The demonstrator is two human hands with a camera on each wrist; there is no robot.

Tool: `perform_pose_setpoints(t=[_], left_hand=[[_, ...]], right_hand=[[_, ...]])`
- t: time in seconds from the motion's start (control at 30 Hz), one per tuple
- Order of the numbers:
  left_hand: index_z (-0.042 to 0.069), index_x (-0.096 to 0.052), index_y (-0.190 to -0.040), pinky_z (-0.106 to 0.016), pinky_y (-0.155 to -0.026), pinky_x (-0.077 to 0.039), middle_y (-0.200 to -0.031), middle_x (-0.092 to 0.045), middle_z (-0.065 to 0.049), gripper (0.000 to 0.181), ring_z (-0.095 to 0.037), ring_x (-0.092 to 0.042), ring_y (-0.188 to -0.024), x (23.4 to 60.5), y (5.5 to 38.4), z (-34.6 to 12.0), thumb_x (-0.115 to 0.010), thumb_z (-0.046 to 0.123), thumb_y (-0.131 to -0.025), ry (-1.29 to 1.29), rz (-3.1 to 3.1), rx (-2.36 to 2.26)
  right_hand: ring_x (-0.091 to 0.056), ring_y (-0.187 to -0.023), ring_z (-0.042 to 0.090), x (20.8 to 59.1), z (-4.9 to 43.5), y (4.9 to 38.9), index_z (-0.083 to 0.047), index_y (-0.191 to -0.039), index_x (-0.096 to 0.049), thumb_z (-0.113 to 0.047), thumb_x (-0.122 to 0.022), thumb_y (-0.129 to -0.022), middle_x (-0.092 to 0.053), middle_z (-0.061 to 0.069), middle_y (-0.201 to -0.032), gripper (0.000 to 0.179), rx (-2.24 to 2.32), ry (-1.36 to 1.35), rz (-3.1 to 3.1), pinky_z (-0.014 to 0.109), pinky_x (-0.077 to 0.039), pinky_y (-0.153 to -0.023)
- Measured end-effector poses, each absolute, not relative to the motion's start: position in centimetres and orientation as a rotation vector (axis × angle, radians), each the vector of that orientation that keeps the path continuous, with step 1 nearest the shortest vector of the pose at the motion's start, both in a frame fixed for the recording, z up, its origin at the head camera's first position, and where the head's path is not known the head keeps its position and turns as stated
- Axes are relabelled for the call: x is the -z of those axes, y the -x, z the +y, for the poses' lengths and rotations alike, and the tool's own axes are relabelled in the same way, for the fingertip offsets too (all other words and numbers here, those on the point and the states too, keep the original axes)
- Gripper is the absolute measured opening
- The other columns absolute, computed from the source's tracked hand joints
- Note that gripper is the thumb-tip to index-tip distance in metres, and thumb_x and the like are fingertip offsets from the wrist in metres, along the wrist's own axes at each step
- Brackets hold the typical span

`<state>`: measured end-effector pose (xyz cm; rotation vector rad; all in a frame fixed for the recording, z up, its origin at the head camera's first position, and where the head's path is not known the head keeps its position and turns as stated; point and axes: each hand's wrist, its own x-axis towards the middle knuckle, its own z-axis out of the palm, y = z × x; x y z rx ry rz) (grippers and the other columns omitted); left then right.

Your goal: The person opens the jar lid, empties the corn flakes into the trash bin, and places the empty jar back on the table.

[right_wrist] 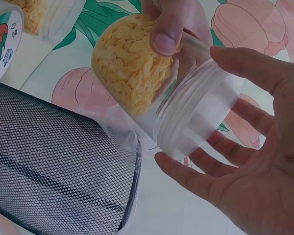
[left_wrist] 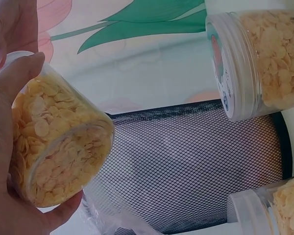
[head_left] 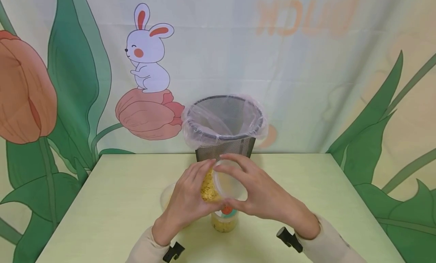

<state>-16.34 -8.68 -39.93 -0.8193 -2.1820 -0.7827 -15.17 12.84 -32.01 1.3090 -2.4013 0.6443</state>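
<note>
My left hand (head_left: 188,195) grips a clear plastic jar (left_wrist: 63,147) of yellow flakes around its body, holding it tilted on its side. My right hand (head_left: 260,185) spreads its curled fingers and thumb around the jar's translucent white screw lid (right_wrist: 201,117), at its rim. In the right wrist view, the flakes have settled toward the jar's base, with a gap below the lid. Beneath the hands stands a second flake jar (head_left: 225,223) with a printed label on its top. To the left, another clear container (head_left: 167,196) is partly hidden behind my left hand.
A black mesh bin (head_left: 223,151) with a pale plastic liner (head_left: 194,136) folded over its rim stands at the back of the pale green table (head_left: 129,195). Behind it hangs a printed curtain (head_left: 218,47) with a rabbit and tulips.
</note>
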Motion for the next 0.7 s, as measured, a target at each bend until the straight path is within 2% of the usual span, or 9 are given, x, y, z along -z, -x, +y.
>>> perform_pose_setpoints(t=[0.17,0.43,0.7], left_hand=[[0.011,-0.044,-0.143,-0.042,-0.098,-0.052,-0.135,-0.058,-0.007,0.101,-0.023,-0.055,-0.122,39.8,16.3,-8.7,-0.09,0.043,-0.06,0.831,-2.193,0.811],[0.012,-0.044,-0.143,-0.038,-0.095,-0.053,-0.133,-0.058,-0.004,0.102,-0.019,-0.055,-0.12,39.7,16.2,-8.7,-0.091,0.047,-0.059,0.873,-2.19,0.837],[0.015,-0.044,-0.144,-0.037,-0.096,-0.053,-0.135,-0.057,0.0,0.1,-0.017,-0.054,-0.122,39.5,16.2,-8.7,-0.085,0.059,-0.064,0.92,-2.163,0.898]], right_hand=[[-0.044,-0.137,0.024,31.9,13.2,15.3,-0.023,-0.138,-0.05,-0.019,-0.088,-0.071,-0.043,0.007,-0.148,0.076,-0.624,-1.379,-2.367,0.041,-0.05,-0.102],[-0.045,-0.135,0.023,31.6,13.5,15.4,-0.021,-0.133,-0.053,-0.029,-0.088,-0.072,-0.045,0.009,-0.145,0.071,-0.569,-1.484,-2.29,0.04,-0.048,-0.106],[-0.041,-0.139,0.022,30.8,13.9,15.4,-0.02,-0.132,-0.054,-0.013,-0.087,-0.07,-0.043,0.008,-0.148,0.071,-0.437,-1.583,-2.258,0.037,-0.045,-0.109]])
